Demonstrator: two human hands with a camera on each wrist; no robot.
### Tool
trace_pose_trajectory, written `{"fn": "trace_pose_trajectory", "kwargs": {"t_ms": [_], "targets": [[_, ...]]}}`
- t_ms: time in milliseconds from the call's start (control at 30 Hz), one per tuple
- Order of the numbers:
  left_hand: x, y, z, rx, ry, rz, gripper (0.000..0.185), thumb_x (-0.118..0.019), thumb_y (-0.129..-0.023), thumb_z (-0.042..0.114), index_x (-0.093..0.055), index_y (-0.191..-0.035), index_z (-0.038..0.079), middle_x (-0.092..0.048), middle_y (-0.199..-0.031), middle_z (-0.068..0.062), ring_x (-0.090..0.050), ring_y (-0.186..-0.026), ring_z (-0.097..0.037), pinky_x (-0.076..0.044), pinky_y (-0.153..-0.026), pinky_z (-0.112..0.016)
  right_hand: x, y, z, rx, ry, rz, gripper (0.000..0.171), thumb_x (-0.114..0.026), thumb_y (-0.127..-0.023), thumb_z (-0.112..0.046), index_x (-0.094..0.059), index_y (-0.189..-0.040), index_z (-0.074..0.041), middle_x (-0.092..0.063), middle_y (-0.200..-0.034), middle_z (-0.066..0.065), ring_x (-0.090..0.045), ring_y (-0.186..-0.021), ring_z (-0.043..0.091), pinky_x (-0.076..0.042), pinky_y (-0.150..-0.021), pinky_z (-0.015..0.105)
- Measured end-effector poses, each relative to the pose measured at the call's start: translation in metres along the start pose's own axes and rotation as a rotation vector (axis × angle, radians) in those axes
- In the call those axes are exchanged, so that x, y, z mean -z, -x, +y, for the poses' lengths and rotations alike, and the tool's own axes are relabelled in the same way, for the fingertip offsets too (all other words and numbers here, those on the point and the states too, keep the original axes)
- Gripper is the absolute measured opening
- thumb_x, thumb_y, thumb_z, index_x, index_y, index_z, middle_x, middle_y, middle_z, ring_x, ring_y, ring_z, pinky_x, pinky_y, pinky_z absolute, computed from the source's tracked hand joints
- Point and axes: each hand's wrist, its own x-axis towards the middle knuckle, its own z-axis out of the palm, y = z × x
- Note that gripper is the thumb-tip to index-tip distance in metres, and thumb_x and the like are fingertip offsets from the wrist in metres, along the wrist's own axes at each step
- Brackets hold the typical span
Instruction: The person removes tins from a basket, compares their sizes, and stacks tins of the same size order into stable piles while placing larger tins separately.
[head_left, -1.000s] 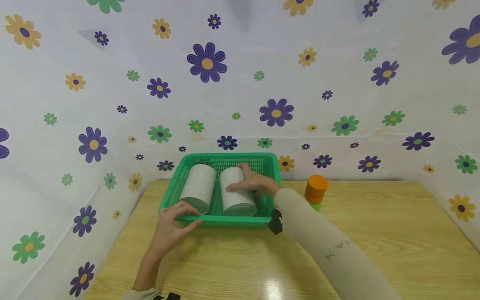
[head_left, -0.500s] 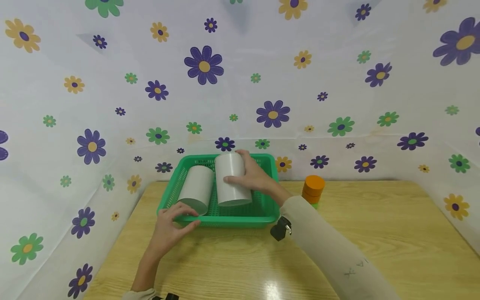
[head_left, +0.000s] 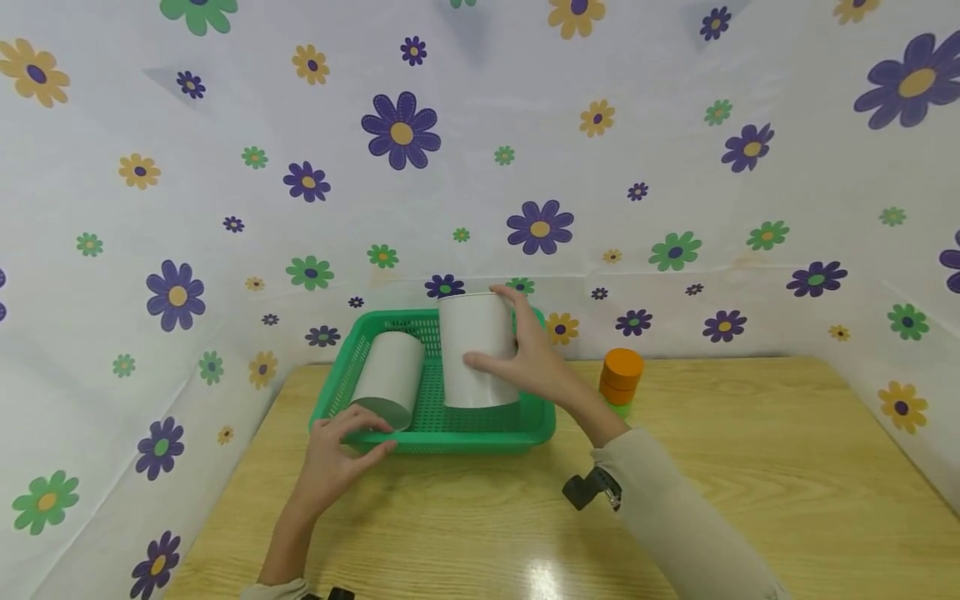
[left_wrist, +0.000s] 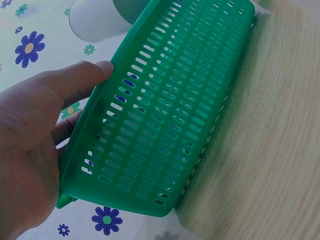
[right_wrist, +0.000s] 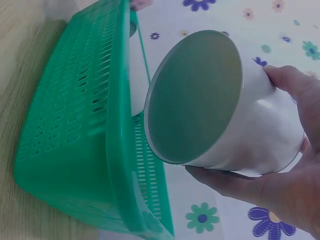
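My right hand (head_left: 532, 358) grips a white cylinder (head_left: 474, 350) between thumb and fingers, over the right half of a green plastic basket (head_left: 472, 443). The flat end of this cylinder (right_wrist: 197, 100) faces the right wrist camera and looks greenish. A second white cylinder (head_left: 390, 375) lies on its side in the basket's left half. At the front left of the basket, my left hand (head_left: 333, 458) pinches the rim; in the left wrist view its thumb lies on the rim (left_wrist: 105, 87) and other fingers are partly hidden behind the wall.
An orange stack of round pieces (head_left: 621, 375) with a green base stands right of the basket on the wooden table (head_left: 750, 467). A white sheet with printed flowers (head_left: 450, 208) hangs behind and at both sides.
The right hand has lifted the right cylinder from the basket floor and tipped it more upright. The left hand has stayed on the rim.
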Motion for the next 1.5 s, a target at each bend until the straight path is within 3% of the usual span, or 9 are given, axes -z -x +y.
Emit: {"fn": "trace_pose_trajectory", "kwargs": {"t_ms": [233, 467, 733, 1000, 1200, 1333, 1500], "targets": [[-0.002, -0.001, 0.001, -0.010, 0.004, 0.000, 0.027, -0.090, -0.078, 0.011, -0.074, -0.095, 0.025, -0.068, -0.098, 0.012, -0.062, -0.094, -0.011, -0.026, -0.084, -0.044, 0.016, 0.023, -0.007, 0.054, 0.011, 0.065, 0.097, -0.084, -0.086, -0.026, -0.019, -0.158, -0.030, -0.034, -0.154, 0.013, -0.057, -0.119, 0.043, -0.057, -0.081, 0.057], [-0.001, 0.000, 0.002, -0.012, 0.003, 0.001, 0.027, -0.090, -0.078, 0.010, -0.075, -0.095, 0.024, -0.068, -0.098, 0.012, -0.062, -0.094, -0.010, -0.025, -0.084, -0.043, 0.030, 0.052, -0.014, 0.066, -0.069, 0.078, 0.096, -0.084, -0.087, -0.020, -0.019, -0.155, -0.038, -0.031, -0.156, 0.006, -0.060, -0.117, 0.049, -0.060, -0.075, 0.048], [0.000, 0.002, 0.003, -0.004, 0.001, 0.000, 0.025, -0.089, -0.079, 0.010, -0.075, -0.095, 0.022, -0.068, -0.097, 0.010, -0.062, -0.094, -0.010, -0.024, -0.084, -0.043, 0.053, 0.074, -0.017, 0.152, -0.030, 0.159, 0.099, -0.083, -0.086, -0.009, -0.018, -0.158, -0.029, -0.014, -0.166, -0.004, -0.055, -0.123, 0.053, -0.059, -0.076, 0.050], [-0.001, 0.001, 0.003, -0.011, 0.000, 0.011, 0.029, -0.089, -0.078, 0.010, -0.074, -0.095, 0.027, -0.068, -0.097, 0.011, -0.062, -0.092, -0.010, -0.024, -0.083, -0.041, 0.087, 0.096, -0.014, 0.209, -0.002, 0.240, 0.106, -0.081, -0.083, 0.005, -0.014, -0.160, -0.023, -0.014, -0.167, 0.000, -0.050, -0.127, 0.055, -0.057, -0.078, 0.054], [-0.002, 0.001, 0.002, -0.012, -0.006, 0.013, 0.024, -0.090, -0.078, 0.009, -0.075, -0.094, 0.017, -0.068, -0.097, 0.011, -0.062, -0.092, -0.010, -0.023, -0.083, -0.037, 0.112, 0.113, -0.010, 0.241, 0.031, 0.315, 0.110, -0.078, -0.078, 0.016, -0.012, -0.160, -0.015, -0.008, -0.169, 0.001, -0.047, -0.126, 0.058, -0.056, -0.081, 0.037], [-0.002, 0.001, 0.000, -0.024, -0.002, 0.017, 0.026, -0.090, -0.078, 0.008, -0.075, -0.094, 0.021, -0.068, -0.097, 0.011, -0.062, -0.092, -0.010, -0.022, -0.083, -0.035, 0.125, 0.121, -0.010, 0.255, 0.031, 0.363, 0.111, -0.077, -0.076, 0.019, -0.013, -0.160, -0.014, -0.007, -0.169, 0.004, -0.046, -0.124, 0.053, -0.053, -0.084, 0.024], [-0.001, 0.001, -0.001, -0.034, 0.012, 0.011, 0.027, -0.089, -0.079, 0.008, -0.075, -0.095, 0.023, -0.067, -0.097, 0.010, -0.062, -0.092, -0.011, -0.021, -0.083, -0.035, 0.139, 0.129, -0.005, 0.261, 0.053, 0.438, 0.110, -0.077, -0.074, 0.021, -0.015, -0.158, -0.012, -0.007, -0.169, 0.006, -0.045, -0.123, 0.053, -0.052, -0.083, 0.021]]}}
